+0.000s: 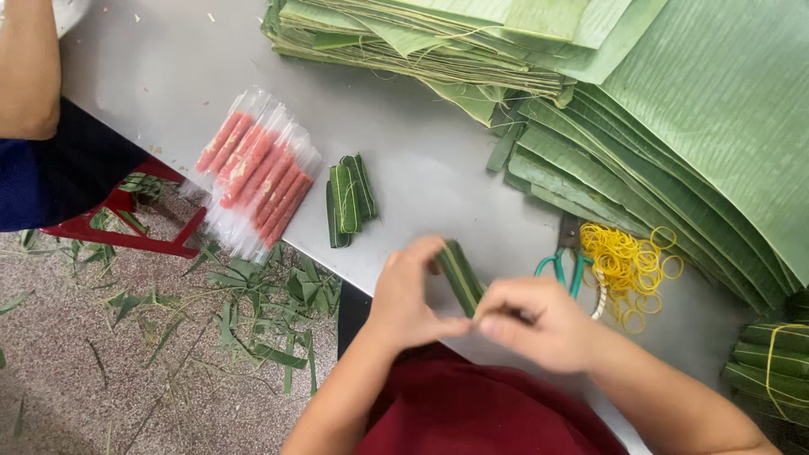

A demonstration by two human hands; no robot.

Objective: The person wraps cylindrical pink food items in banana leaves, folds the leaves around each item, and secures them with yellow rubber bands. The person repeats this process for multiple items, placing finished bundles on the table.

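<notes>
My left hand (407, 297) and my right hand (539, 324) both grip a small roll wrapped in green banana leaf (459, 274) at the near edge of the grey table (168, 76). The left hand holds its side; the right hand pinches its near end. Two or three finished leaf-wrapped rolls (348, 200) lie on the table just beyond, to the left. Further left lie several pink sausage sticks in clear plastic sleeves (257, 173).
Stacks of cut banana leaves (674, 109) cover the far right of the table. A heap of yellow rubber bands (624, 265) and teal-handled scissors (563, 257) lie by my right hand. Tied leaf bundles (771, 358) sit at far right. Another person's arm (29, 67) and a red stool (126, 227) are at left; leaf scraps litter the floor.
</notes>
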